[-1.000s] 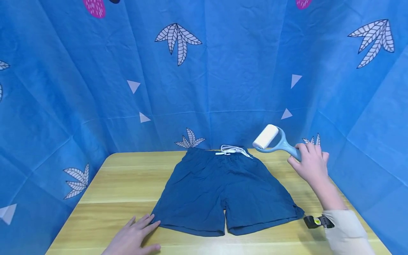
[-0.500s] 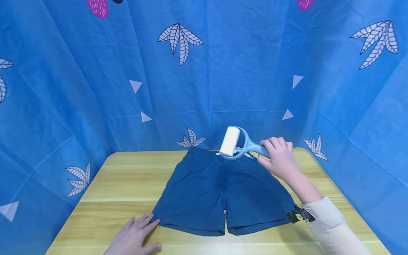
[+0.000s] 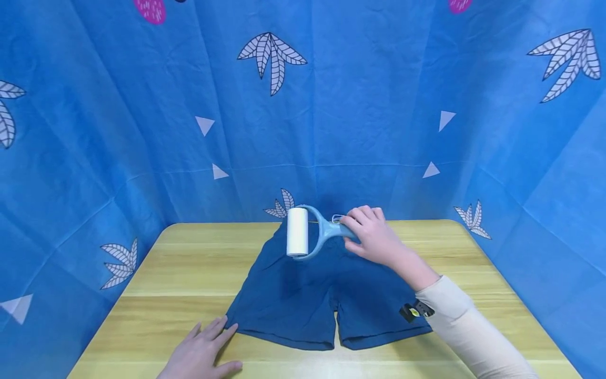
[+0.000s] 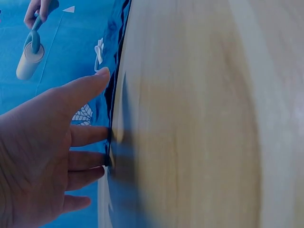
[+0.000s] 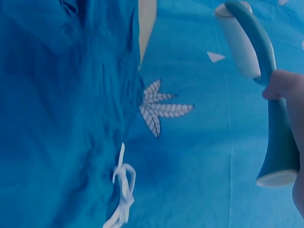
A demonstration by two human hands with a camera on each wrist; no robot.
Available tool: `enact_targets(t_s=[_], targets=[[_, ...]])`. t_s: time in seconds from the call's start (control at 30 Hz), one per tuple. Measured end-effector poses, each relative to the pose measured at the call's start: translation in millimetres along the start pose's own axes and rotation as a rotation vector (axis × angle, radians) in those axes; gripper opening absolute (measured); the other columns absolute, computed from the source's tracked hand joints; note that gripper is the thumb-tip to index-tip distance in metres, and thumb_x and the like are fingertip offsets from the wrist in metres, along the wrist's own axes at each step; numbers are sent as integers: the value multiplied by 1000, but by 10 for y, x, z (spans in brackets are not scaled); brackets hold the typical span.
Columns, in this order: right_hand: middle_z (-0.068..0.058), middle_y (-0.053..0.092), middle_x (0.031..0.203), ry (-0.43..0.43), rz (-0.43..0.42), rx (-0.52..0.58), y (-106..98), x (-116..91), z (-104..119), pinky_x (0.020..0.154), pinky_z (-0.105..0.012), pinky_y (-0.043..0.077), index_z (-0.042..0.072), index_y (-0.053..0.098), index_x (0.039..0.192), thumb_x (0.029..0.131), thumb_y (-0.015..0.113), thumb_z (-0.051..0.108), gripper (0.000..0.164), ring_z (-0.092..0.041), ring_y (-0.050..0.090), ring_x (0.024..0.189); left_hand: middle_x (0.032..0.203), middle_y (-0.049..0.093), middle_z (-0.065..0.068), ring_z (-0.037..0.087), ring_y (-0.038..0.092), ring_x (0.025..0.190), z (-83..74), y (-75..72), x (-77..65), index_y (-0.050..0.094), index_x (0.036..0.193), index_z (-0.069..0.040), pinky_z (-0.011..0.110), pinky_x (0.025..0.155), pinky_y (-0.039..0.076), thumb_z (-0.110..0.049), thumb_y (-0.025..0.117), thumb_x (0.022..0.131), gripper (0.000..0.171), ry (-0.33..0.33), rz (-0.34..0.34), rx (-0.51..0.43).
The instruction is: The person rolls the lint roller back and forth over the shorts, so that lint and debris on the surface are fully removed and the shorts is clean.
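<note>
Dark blue shorts (image 3: pixel 293 295) lie spread flat, waistband toward the back, with a white drawstring (image 5: pixel 124 190) tied in a bow. My right hand (image 3: pixel 374 237) grips the light blue handle of a lint roller (image 3: pixel 297 231). In the right wrist view the roller (image 5: pixel 244 47) is raised in the air above the shorts, its white sleeve apart from the cloth. My left hand (image 3: pixel 201 350) rests with spread fingers at the lower left corner of the shorts. The left wrist view shows the left hand's (image 4: pixel 52 147) fingertips touching the hem.
A pale wooden table (image 3: pixel 189 273) bears the shorts. Blue curtain (image 3: pixel 360 105) with leaf and triangle prints encloses the back and both sides. A dark wrist device (image 3: pixel 416 311) sits on the right forearm at the sleeve cuff.
My right hand has carried the lint roller leftward from beyond the right side of the shorts to above their left upper part. The left hand has stayed at the hem.
</note>
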State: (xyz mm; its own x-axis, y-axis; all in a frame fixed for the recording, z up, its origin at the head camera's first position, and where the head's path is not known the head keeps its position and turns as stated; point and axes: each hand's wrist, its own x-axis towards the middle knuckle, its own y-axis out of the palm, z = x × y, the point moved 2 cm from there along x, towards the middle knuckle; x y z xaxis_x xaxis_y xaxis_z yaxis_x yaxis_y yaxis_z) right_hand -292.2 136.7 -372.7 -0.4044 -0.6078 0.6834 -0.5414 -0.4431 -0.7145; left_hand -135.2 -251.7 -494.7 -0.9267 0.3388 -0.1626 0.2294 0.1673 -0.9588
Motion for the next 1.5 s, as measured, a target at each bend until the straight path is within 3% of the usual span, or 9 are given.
enact_targets(t_s=[0.23, 0.47, 0.8, 1.17, 1.5], targets=[[-2, 61, 105, -136, 76, 43, 151, 234, 158, 80, -39, 40, 15, 65, 113, 82, 72, 21, 33, -21, 50, 99, 148, 47, 19, 39, 45, 137, 4, -2, 9, 53, 141, -14, 67, 110, 31, -76, 55, 79, 87, 5, 9, -42], [0, 63, 116, -229, 211, 45, 348, 416, 306, 92, -38, 43, 18, 63, 118, 90, 71, 28, 31, -22, 51, 111, 148, 46, 20, 41, 44, 137, 17, 3, 3, 54, 140, -13, 68, 108, 32, -76, 55, 79, 87, -12, 31, -62], [4, 63, 120, -356, 332, 40, 608, 689, 609, 100, -36, 47, 25, 64, 119, 87, 74, 26, 34, -18, 54, 117, 148, 46, 20, 42, 43, 137, 16, 0, -5, 55, 139, -13, 69, 109, 30, -77, 55, 78, 89, -37, 35, -82], [8, 63, 124, -479, 483, -11, 1007, 920, 971, 107, -30, 44, 26, 63, 123, 98, 60, 23, 26, -15, 51, 122, 146, 48, 21, 42, 44, 137, 13, 9, 3, 56, 138, -12, 70, 109, 29, -77, 56, 78, 88, -33, 6, -75], [9, 61, 122, -538, 558, -78, 1267, 954, 1164, 103, -28, 47, 29, 63, 125, 101, 53, 22, 26, -12, 50, 119, 148, 46, 22, 41, 43, 137, 12, 24, 8, 56, 138, -12, 70, 109, 29, -78, 55, 78, 89, -40, 14, -82]])
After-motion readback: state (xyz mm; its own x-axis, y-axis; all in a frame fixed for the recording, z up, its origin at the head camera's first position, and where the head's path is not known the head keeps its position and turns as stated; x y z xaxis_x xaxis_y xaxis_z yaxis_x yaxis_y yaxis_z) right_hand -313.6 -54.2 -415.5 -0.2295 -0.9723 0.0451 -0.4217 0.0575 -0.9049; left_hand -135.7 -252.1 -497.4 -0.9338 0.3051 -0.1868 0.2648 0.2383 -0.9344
